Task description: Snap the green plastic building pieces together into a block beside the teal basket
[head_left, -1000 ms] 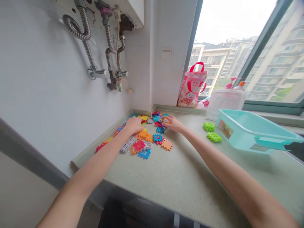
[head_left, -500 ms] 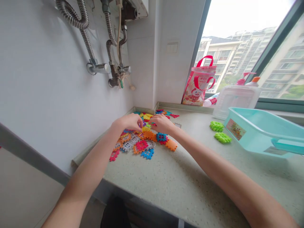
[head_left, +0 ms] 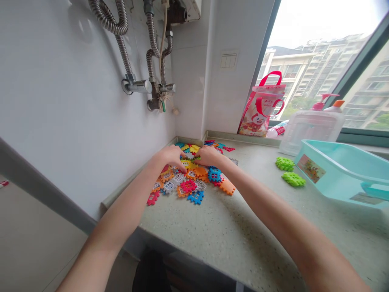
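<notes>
A pile of colourful plastic interlocking tiles with notched edges lies in the counter's corner, some with window grids. My left hand (head_left: 172, 156) is over the pile's left side, thumb and fingers apart, with nothing visible between them. My right hand (head_left: 209, 155) is at the pile's right, its fingers closed at the edge of a green interlocking tile (head_left: 197, 158) that is mostly hidden. Between the hands lies a yellow window tile (head_left: 189, 164). Nearer me are a red tile (head_left: 188, 186), a blue tile (head_left: 196, 197) and an orange tile (head_left: 227, 187).
Two green tile stacks (head_left: 293, 179) sit beside a turquoise basin (head_left: 331, 188) on the right. Behind stand a clear jug (head_left: 310, 132), a pump bottle and a red-handled bag (head_left: 255, 117) by the window. Metal hoses (head_left: 124, 52) hang on the left wall.
The view has shifted, so everything sits further right. My left hand's thumb and fingers have spread apart. The green tile between the hands is now at my right fingertips.
</notes>
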